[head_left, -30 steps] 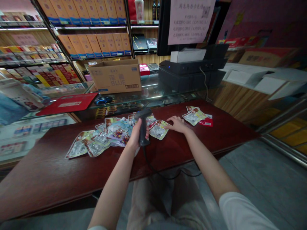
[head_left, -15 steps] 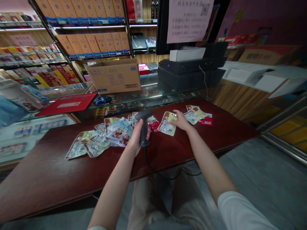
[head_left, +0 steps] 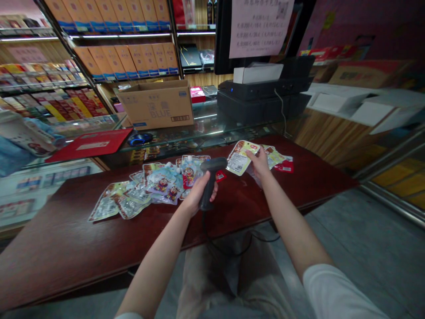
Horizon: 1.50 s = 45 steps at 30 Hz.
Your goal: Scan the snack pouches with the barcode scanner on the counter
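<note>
- Held packet (head_left: 237, 160): raised over the right part of the tabletop (head_left: 76, 248), its white printed label in view.
- Right hand (head_left: 260, 162): the packet is pinched at its right edge between the thumb and fingers. Because only one edge is gripped, the thin film could sag or twist, and the label could be turned away; a loose pinch could let it slip.
- Handheld scanner (head_left: 208, 188): held upright by its handle, its head directed toward the packet. Whether the two touch cannot be told. A poor angle, or glare on the glossy film, could spoil a reading.
- Left hand (head_left: 198, 193): its fingers are wrapped around the scanner handle.
- Cable (head_left: 203, 225): hung from the handle and looped past the tabletop's front edge. It could be snagged there, and the scanner tugged off aim.
- Packet pile (head_left: 161, 184): heaped on the left, close beside the left hand. Loose, overlapping packets could be dislodged by a sideways knock.
- Smaller packet group (head_left: 276, 156): laid beyond the right hand, a red packet (head_left: 284, 167) at its edge. Packets could be mixed up if the two groups are allowed to spread together.
</note>
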Tool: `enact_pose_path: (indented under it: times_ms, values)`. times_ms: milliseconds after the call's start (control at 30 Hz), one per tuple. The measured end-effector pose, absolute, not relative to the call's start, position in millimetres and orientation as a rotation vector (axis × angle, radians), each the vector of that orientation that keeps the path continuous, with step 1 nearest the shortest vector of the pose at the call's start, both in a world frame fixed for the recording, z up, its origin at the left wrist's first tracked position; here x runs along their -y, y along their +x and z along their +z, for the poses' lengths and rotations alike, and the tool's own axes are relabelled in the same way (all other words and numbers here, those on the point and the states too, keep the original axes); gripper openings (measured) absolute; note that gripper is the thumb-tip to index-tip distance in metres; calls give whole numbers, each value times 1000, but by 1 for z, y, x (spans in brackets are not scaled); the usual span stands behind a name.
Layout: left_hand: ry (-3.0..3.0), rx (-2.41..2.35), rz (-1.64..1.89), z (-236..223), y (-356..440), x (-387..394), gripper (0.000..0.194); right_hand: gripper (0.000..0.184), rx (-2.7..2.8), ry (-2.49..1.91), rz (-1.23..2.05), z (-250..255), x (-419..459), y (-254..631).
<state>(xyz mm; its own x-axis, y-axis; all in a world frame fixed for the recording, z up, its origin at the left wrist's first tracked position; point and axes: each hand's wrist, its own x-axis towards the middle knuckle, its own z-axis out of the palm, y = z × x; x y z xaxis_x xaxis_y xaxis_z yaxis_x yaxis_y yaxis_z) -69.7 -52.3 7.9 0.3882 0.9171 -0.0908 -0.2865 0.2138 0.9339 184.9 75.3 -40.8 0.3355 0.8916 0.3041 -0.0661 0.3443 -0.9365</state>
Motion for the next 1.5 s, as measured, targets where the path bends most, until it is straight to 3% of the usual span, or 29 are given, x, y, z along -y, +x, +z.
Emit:
enact_pose_path:
  times_ms: [400,733,900,1133,1333,1500]
  values:
    - [1070,-749,902,4,-60,58,62,45,1068,-974,748,-36,-69,179]
    - [1068,-759,898,6,-63,59,61,51,1105,-1113,614,-42,-80,193]
    - [1048,-799,952,8,-72,54,65,55,1067,-1447,364,-37,-79,229]
    - [885,-752,1121,16,-82,46,60,79,1100,-2090,16,-38,-57,240]
    - [819,-784,1138,20,-83,47,57,61,1570,-2131,165,-50,-62,226]
    - [833,-767,1128,24,-90,44,58,60,1408,-2149,70,-57,-70,236]
